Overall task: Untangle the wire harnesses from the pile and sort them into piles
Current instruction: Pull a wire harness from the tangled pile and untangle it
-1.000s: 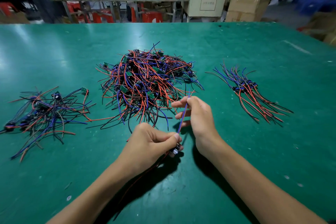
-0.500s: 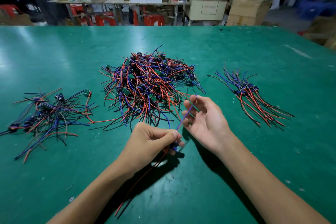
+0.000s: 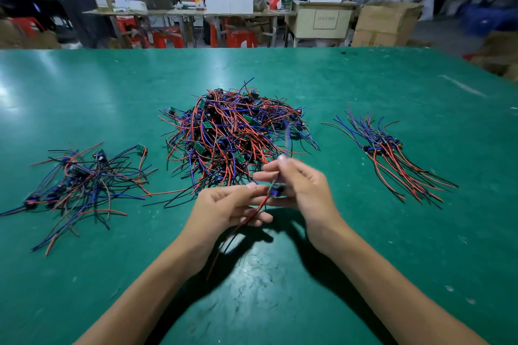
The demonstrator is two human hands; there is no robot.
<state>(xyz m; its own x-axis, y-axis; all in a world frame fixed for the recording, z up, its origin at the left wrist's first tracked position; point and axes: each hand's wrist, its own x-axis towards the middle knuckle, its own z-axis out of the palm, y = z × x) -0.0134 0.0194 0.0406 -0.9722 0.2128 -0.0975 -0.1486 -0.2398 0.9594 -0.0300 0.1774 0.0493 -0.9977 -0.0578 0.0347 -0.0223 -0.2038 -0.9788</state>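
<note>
Both hands grip one harness (image 3: 276, 190) just in front of the big pile (image 3: 232, 137): left hand (image 3: 224, 209) pinches its red tail, right hand (image 3: 304, 186) holds the blue lead, and the neat pile (image 3: 392, 154) lies rightward, nearer the right hand.

A white paper label (image 3: 325, 19) is stuck on the front of a beige cabinet (image 3: 302, 28) at the far side. Its short line of writing is too small and blurred to read. No other text is legible.

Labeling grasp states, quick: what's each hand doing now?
Left hand: holding the harness's red wire.
Right hand: fingers holding the same harness.
</note>
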